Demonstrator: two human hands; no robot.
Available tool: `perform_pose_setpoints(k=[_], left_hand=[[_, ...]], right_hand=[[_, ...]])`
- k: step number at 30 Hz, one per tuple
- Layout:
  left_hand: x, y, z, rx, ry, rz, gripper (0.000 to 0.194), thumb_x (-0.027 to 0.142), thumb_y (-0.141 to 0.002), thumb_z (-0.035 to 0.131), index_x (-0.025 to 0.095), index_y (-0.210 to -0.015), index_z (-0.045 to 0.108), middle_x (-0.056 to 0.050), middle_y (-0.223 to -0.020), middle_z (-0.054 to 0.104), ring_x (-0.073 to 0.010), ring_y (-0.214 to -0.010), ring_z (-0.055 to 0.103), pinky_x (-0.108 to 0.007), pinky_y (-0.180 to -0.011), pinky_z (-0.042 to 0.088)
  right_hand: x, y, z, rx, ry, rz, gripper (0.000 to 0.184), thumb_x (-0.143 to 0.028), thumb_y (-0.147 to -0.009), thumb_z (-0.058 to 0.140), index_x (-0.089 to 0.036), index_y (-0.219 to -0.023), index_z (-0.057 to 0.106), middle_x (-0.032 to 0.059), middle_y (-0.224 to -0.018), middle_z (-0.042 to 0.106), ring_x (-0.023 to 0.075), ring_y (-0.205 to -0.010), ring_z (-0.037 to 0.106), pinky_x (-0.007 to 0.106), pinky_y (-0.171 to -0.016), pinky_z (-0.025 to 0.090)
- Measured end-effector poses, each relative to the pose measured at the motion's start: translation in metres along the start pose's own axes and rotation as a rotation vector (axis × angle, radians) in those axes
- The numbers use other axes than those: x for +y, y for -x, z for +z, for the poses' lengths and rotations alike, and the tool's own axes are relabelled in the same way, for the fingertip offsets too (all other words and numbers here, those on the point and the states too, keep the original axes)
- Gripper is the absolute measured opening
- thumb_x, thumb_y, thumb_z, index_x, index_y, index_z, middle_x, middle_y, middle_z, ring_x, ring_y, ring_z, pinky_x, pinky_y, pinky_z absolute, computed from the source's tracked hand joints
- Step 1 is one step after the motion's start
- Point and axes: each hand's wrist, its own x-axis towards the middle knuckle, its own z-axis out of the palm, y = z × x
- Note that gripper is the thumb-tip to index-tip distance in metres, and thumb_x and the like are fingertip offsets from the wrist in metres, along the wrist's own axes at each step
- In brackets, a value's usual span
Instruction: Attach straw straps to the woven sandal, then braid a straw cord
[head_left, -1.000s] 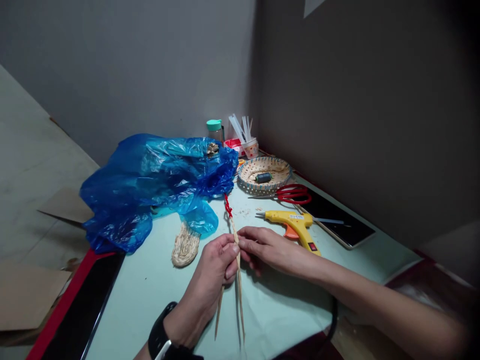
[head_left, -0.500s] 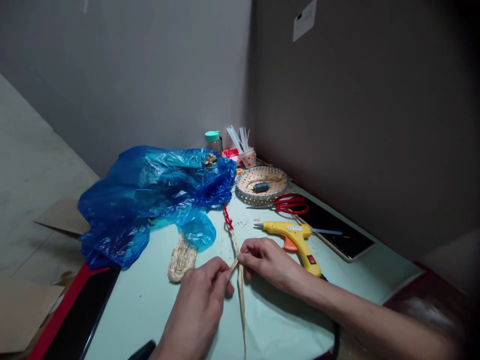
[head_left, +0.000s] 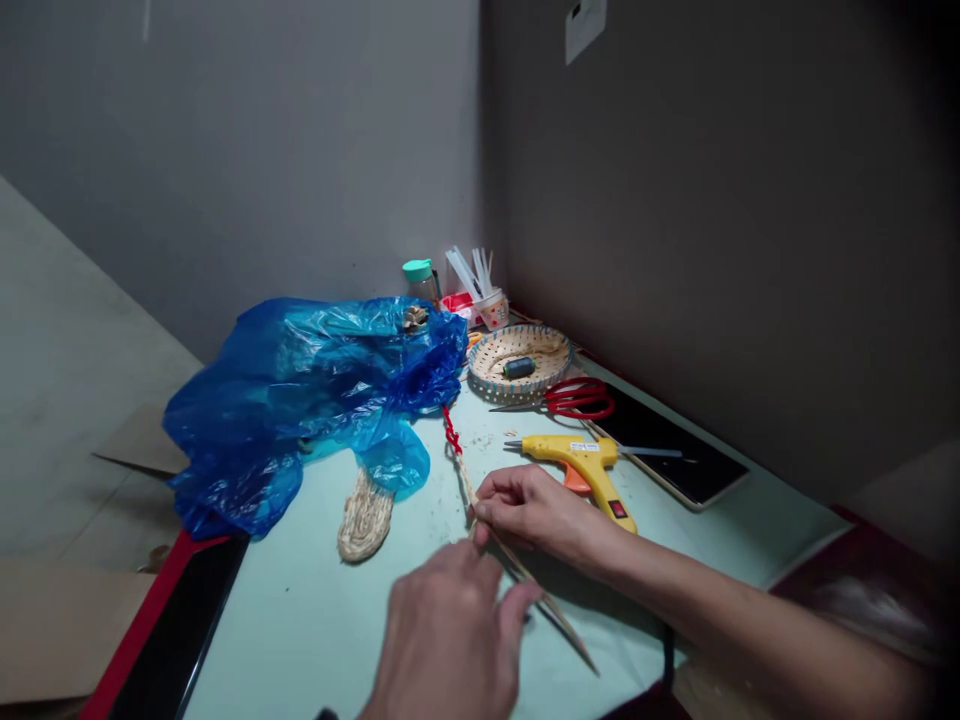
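Note:
My right hand [head_left: 529, 510] pinches a thin braid of pale straw strands [head_left: 466, 488] on the light green table [head_left: 300, 620]. The braid runs up to a red twisted tie [head_left: 450, 430] at the edge of a blue plastic bag [head_left: 300, 390]. My left hand [head_left: 450, 640] is close to the camera and blurred, its fingers curled near loose straw strands [head_left: 551, 610] that slant down to the right. Whether it grips them is unclear.
A yellow glue gun [head_left: 585, 462] lies just right of my right hand, with red scissors [head_left: 574, 398] and a dark tablet [head_left: 667, 445] behind it. A woven basket [head_left: 519, 362], a cup of sticks [head_left: 491, 305], a teal-capped bottle [head_left: 420, 280] and a woven straw piece [head_left: 365, 520] are also there.
The loose straw ends swung from hanging straight down to slanting right. My left hand moved down toward the camera and blurred. My right hand stayed pinched on the braid.

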Motion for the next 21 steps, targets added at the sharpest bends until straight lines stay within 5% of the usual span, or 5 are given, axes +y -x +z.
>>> perform_pose_setpoints(k=[4,6,9,15,21], left_hand=[[-0.016,-0.025,-0.027,0.055,0.408,-0.294,0.014,0.033,-0.088,0.058,0.022,-0.083,0.065,-0.007,-0.087,0.064,-0.0248,-0.086,0.056,-0.034,-0.078,0.038],[-0.025,-0.034,-0.025,-0.135,0.836,-0.394,0.012,0.032,-0.084,0.063,0.020,-0.087,0.062,-0.005,-0.086,0.062,-0.0211,-0.086,0.054,-0.031,-0.079,0.039],[-0.030,-0.039,-0.013,-0.318,1.077,-0.442,0.020,0.037,-0.084,0.059,0.018,-0.090,0.056,0.000,-0.072,0.055,-0.0139,-0.062,0.051,-0.027,-0.062,0.041],[-0.023,-0.032,-0.003,-0.303,1.160,-0.547,0.022,0.038,-0.084,0.059,0.017,-0.086,0.050,0.006,-0.066,0.044,-0.0039,-0.045,0.021,-0.019,-0.041,0.011],[-0.023,-0.028,0.002,-0.190,1.102,-0.585,0.020,0.035,-0.082,0.058,0.021,-0.079,0.044,0.012,-0.048,0.035,-0.0047,-0.039,0.019,-0.020,-0.038,0.011]], right_hand=[[-0.006,0.003,0.001,-0.051,-0.072,-0.007,0.028,-0.040,-0.084,0.060,-0.014,-0.073,0.059,-0.0040,-0.055,0.051,0.0071,-0.044,0.024,0.021,-0.042,0.016],[-0.009,0.004,0.003,-0.081,-0.094,-0.017,0.027,-0.040,-0.086,0.055,-0.015,-0.076,0.058,-0.0032,-0.057,0.052,0.0076,-0.045,0.025,0.021,-0.043,0.018],[-0.010,0.005,0.005,-0.098,-0.070,-0.034,0.023,-0.036,-0.089,0.050,-0.015,-0.082,0.056,0.0009,-0.065,0.059,0.0083,-0.049,0.032,0.020,-0.046,0.022],[-0.006,0.004,0.001,-0.051,0.153,-0.052,0.021,-0.030,-0.092,0.047,-0.014,-0.084,0.058,-0.0028,-0.061,0.049,0.0099,-0.050,0.035,0.021,-0.048,0.026],[-0.014,0.016,0.000,0.066,0.560,-0.173,0.020,-0.022,-0.093,0.051,-0.016,-0.078,0.064,0.0021,-0.071,0.058,0.0162,-0.071,0.046,0.027,-0.065,0.029]])
